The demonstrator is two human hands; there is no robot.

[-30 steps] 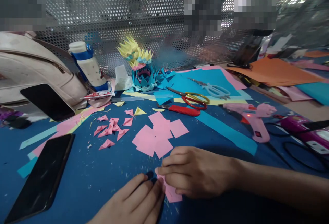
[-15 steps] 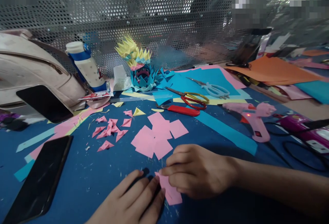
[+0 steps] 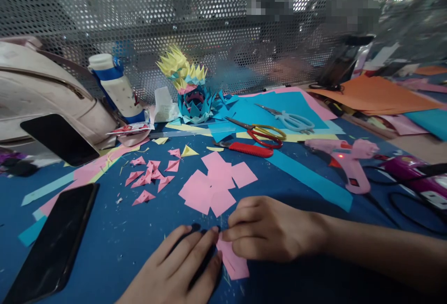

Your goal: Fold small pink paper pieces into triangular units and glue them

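A pink paper piece (image 3: 234,261) lies on the blue table between my hands, with a crease or slit near its lower part. My left hand (image 3: 181,262) rests palm down with fingers spread, its fingertips at the paper's left edge. My right hand (image 3: 268,229) has its fingers curled together on the paper's upper right corner. Above them lies a cluster of overlapping pink squares (image 3: 220,178). Several small folded pink triangles (image 3: 150,173) are to the left of the squares, beside a yellow one (image 3: 189,151).
A red-handled cutter (image 3: 251,149), red and yellow scissors (image 3: 267,135), blue scissors (image 3: 296,121) and a pink glue gun (image 3: 352,159) lie beyond. Phones (image 3: 56,243), a bottle (image 3: 120,90) and a bag (image 3: 52,85) are left. A paper model (image 3: 193,101) stands behind.
My left hand's fingertips have shifted slightly up along the paper's edge. My right hand stays curled over the corner, and the view has moved a little.
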